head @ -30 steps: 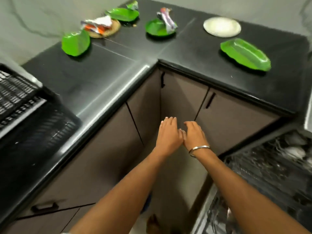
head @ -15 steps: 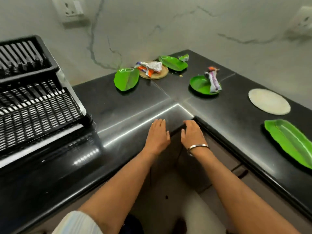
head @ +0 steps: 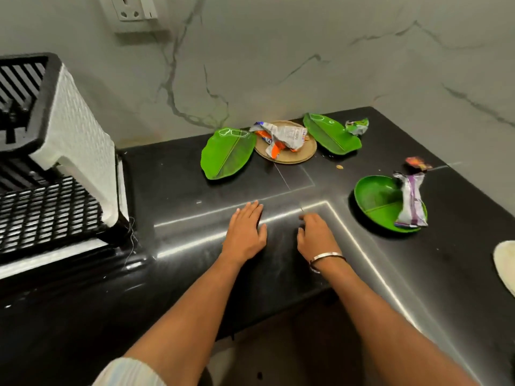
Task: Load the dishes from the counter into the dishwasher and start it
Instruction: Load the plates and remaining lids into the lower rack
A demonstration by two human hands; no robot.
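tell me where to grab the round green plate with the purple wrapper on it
Take the round green plate by its near-left rim, coming in with the right hand, which is nearest. That edge is bare and raised off the counter, so fingers can likely slip under. The purple wrapper lies loose across the right side, so lift level or remove it first.

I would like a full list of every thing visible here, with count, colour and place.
leaf-shaped plates: two, green, back of counter, either side of brown plate
brown plate: one, tan, back, holds a crumpled wrapper
round green plate: one, right, holds a purple wrapper
small wrappers: two, green and dark, back right
pale plate: one, right edge
dish rack: one, black, left
wall socket: one, white
counter: black
left hand: flat, empty
right hand: fingers loosely bent, empty, silver bangle
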